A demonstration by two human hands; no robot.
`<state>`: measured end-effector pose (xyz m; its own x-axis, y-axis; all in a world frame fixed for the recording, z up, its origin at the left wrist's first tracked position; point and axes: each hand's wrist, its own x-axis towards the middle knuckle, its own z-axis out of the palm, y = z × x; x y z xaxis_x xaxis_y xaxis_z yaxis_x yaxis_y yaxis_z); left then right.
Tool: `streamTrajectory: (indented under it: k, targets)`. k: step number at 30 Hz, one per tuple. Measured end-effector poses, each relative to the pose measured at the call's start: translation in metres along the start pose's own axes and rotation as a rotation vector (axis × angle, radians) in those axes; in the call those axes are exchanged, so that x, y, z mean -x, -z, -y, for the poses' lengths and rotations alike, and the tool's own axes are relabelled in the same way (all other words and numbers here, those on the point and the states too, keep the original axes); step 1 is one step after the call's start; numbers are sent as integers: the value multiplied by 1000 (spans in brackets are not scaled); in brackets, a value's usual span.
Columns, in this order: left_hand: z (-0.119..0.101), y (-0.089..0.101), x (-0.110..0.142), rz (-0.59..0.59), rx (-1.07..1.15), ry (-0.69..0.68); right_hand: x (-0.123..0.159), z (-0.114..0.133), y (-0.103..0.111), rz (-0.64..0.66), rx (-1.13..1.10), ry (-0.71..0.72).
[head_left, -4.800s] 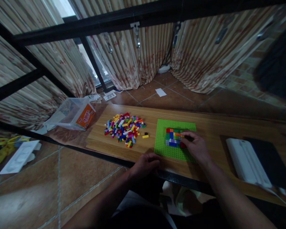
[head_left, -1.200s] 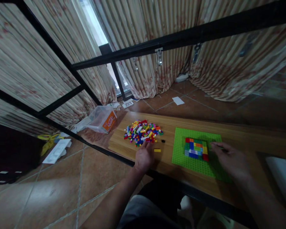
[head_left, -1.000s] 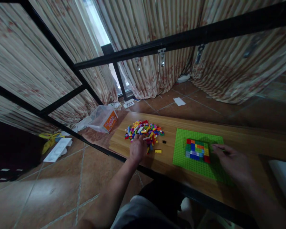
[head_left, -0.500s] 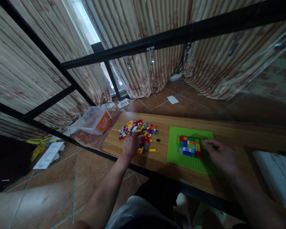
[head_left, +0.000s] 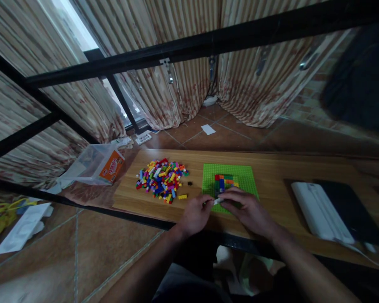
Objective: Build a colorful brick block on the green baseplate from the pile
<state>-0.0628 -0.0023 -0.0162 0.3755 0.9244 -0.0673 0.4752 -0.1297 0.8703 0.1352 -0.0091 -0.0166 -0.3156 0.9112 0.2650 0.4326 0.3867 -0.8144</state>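
A small white toy brick (head_left: 217, 201) is pinched in the fingertips of my left hand (head_left: 195, 215), over the near left edge of the green baseplate (head_left: 248, 173). My right hand (head_left: 246, 207) reaches in from the other side, its fingers closed at the brick's right end. Behind the fingers, a block of coloured bricks (head_left: 221, 182) in red, blue, green, orange and yellow sits on the baseplate, its near part covered by my right hand. Left of the baseplate spreads a pile of loose bricks (head_left: 161, 179).
A yellow brick (head_left: 182, 197) and a small black piece (head_left: 190, 183) lie between pile and baseplate on the wooden table (head_left: 271, 176). A white device (head_left: 322, 212) with a cable lies at the right. A clear plastic bin (head_left: 93, 166) stands past the left end.
My left hand has left the pile and come right to the baseplate with a white brick. My right hand has moved left to meet it. The view has turned right.
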Motion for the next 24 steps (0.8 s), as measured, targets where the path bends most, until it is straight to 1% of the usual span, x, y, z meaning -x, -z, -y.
streamTrajectory:
  k: [2,4,8,11,13,15,18,20,24]
  targets:
    - [1,-4,-4,19,41,-6,3,0,1,39,24,6]
    - [3,-7,-8,24,83,7,4,-2,3,51,52,-1]
    - [6,-13,-15,7,168,21,1,-6,7,49,117,-23]
    - [3,-15,-20,-22,178,20,-1,-8,9,44,171,-37]
    - [2,-16,-22,-76,154,39,-2,-13,11,2,225,-42]
    - [3,-16,-24,-147,110,51,-3,-19,12,-72,291,-60]
    - [8,-19,-25,-208,31,23,-5,-30,13,-193,379,-128]
    - [13,-22,-23,-203,-18,-12,-6,-35,12,-229,400,-155]
    - [17,-26,-20,-154,-102,-54,-7,-38,9,-240,376,-162]
